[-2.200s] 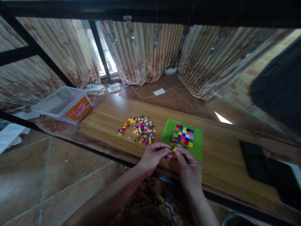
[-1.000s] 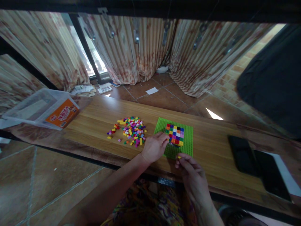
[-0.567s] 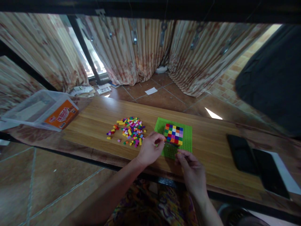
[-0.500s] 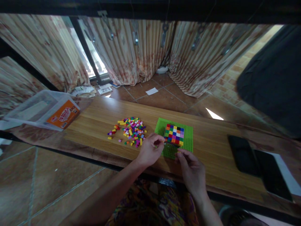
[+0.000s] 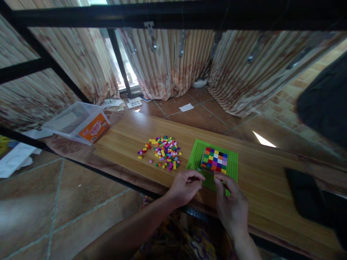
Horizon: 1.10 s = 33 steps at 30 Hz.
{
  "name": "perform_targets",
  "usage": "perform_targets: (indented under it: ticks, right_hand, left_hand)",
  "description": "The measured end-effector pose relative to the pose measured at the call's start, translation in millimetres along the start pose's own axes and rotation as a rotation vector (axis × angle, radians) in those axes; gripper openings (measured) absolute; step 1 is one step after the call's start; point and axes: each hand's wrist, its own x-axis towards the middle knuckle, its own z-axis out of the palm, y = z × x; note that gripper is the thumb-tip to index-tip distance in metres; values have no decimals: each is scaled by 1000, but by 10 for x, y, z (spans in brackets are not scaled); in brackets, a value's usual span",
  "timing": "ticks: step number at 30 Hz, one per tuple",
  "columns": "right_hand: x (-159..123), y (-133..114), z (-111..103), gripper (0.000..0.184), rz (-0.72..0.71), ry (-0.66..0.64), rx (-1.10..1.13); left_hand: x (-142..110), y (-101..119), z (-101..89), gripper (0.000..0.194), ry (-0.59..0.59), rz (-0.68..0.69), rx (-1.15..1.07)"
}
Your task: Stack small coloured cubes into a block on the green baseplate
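Small toy bricks of many colours form a tight square block (image 5: 214, 159) on a green studded baseplate (image 5: 232, 166). My left hand (image 5: 185, 189) is by the baseplate's near left corner, thumb and index finger curved with a small gap between the tips and nothing visible in it. At the block's near edge, my right hand (image 5: 231, 200) pinches what looks like a tiny yellow brick, mostly covered by the fingertips. To the left, a loose pile of bricks (image 5: 166, 150) in mixed colours lies on the wooden tabletop (image 5: 130, 133).
A clear plastic bin (image 5: 73, 121) with an orange label stands at the table's left end. Dark flat objects, one of them a black slab (image 5: 303, 195), lie at the right. A black metal bar (image 5: 173, 16) crosses above, with curtains (image 5: 173, 65) behind it.
The view has swung to the left, so the scene sits further right. My left hand has drawn back from the block's near left side toward me. The right hand stays pinched near the block's edge.
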Motion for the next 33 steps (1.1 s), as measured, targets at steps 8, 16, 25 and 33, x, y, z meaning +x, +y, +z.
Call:
perform_targets:
  ticks: [8,16,25,33]
  right_hand:
    - [233,125,159,26,-14,159,19]
    - [239,182,328,26,-32,198,-30]
    - [277,94,376,20,90,264,54]
    - [304,52,383,22,144,303,83]
  left_hand:
    - [116,-96,7,39,-31,159,105]
    - [172,-67,82,49,-69,226,294]
    - [174,-80,89,46,-88,333,404]
    - [165,-106,110,48,-84,390,432]
